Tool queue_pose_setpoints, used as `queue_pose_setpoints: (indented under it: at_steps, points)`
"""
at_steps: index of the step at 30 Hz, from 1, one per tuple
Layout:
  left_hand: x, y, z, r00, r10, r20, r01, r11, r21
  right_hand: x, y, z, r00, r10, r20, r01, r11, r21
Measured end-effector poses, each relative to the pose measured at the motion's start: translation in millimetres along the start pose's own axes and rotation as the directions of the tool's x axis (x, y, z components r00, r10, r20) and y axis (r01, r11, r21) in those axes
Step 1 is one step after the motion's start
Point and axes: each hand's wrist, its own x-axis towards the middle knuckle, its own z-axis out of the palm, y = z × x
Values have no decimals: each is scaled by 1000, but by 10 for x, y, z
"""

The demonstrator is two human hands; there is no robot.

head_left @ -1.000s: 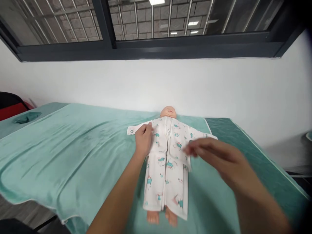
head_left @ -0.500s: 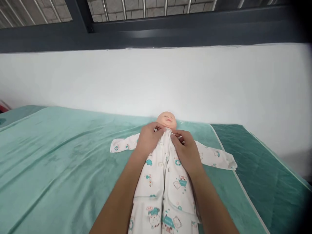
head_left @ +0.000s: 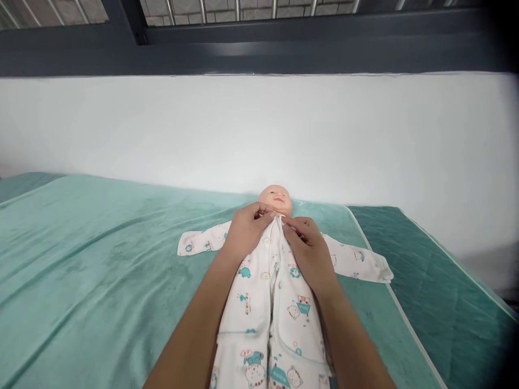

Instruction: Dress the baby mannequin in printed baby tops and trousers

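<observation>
a doll [head_left: 274,194] lies face up in the middle of the scene, its head at the far side of a pale green blanket [head_left: 121,265], close to the white wall [head_left: 324,129]. it wears a white shirt [head_left: 249,294] with teal and pink pictures, and white trousers [head_left: 237,362] in a like print reach down to the near edge of the view. the left hand [head_left: 247,229] is at the left side of the collar, thumb and forefinger narrowed on the cloth just below the doll's chin. the right hand [head_left: 308,243] is just beside it on the right, its fingers curled narrow and holding the other collar edge. between the hands the shirt front runs down in two edges, with pale buttons [head_left: 265,276] along the left one and a gap lower down. the left sleeve [head_left: 203,241] and the right sleeve [head_left: 359,260] stretch out flat to either side. a darker green mat [head_left: 430,265] shows at the far right. above the wall is a dark window frame [head_left: 259,51] with metal bars [head_left: 238,9] behind it.
</observation>
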Motion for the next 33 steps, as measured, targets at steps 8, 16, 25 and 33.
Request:
queue_pose_setpoints:
  at_steps: [8,16,25,33]
  points:
    - [-5,-9,-4,999,9,36,-10,1000,23,-2,31,-11,990,-94,102,94,996,11]
    - [-50,9,-34,997,7,77,-8,1000,16,13,52,-6,989,-117,88,118,993,-5]
    - [-47,-22,-51,999,-19,49,20,1000,-21,10,44,-7,983,-151,108,153,988,-12]
    - [-79,54,-68,997,-51,59,46,996,82,-2,-7,-13,980,-125,157,135,989,-54]
